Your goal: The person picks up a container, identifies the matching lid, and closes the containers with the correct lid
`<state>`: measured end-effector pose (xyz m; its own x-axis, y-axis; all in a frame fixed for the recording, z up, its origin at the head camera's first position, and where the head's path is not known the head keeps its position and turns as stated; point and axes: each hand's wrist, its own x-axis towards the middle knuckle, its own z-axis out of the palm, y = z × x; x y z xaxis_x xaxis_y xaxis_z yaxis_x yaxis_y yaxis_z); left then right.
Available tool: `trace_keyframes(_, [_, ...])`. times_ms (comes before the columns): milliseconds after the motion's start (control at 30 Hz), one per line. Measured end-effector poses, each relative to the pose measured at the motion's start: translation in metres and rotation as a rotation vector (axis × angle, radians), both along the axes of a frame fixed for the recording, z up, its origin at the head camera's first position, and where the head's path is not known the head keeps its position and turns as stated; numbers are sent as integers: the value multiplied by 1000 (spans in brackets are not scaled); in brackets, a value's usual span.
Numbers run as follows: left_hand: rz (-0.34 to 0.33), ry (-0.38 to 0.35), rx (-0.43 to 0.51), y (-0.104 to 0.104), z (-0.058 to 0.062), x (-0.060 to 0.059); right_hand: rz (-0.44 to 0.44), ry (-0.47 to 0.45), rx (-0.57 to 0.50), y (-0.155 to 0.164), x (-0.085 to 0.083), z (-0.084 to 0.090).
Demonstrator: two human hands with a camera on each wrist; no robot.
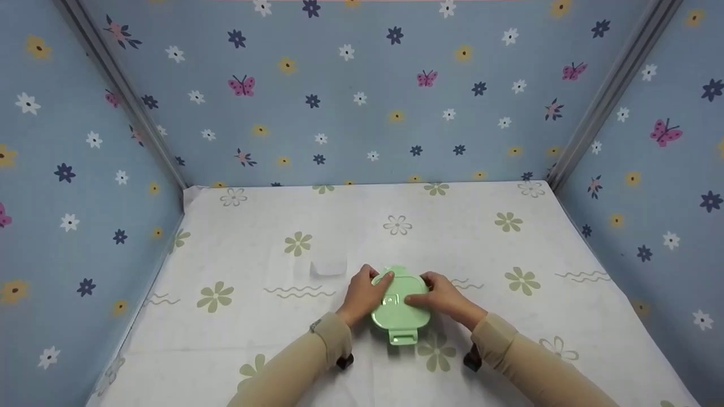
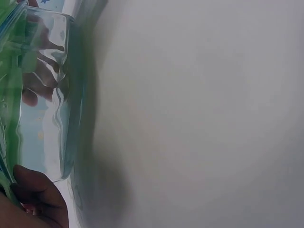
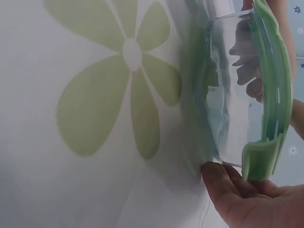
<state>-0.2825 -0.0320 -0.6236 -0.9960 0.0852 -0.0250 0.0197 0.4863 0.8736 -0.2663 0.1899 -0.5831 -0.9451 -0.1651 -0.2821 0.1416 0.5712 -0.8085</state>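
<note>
Resting near the front edge of the flowered tablecloth [image 1: 464,237], a clear glass container [image 3: 228,95] with a pale green lid [image 1: 399,302] sat between the two hands. The left hand [image 1: 362,294] pressed against the container's left side, its fingers curled over the lid's rim; the left wrist view showed a thumb low against the glass wall and fingers dimly through it. The right hand [image 1: 444,297] gripped the opposite side, with fingers laid across the top of the lid toward its middle. In the right wrist view its thumb touched the base of the glass just below a closed green latch [image 3: 260,159]. Another latch tab [image 1: 403,337] stuck out toward the person. Beige sleeves [image 1: 334,333] covered both forearms. Just beyond the left hand, a small clear cup [image 1: 328,267] stood on the cloth. Farther back rose blue walls [image 1: 362,102] printed with flowers and butterflies.
</note>
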Motion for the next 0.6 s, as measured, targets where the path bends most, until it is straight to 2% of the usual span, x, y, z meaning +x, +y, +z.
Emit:
trace_keyframes(200, [9, 11, -18, -1, -37, -20, -27, 22, 5, -9, -3, -2])
trace_keyframes(300, [3, 15, -20, -2, -50, -26, -28, 26, 16, -11, -4, -3])
trace_keyframes(600, [-18, 21, 5, -5, -56, -30, -21, 14, 27, -11, -8, -4])
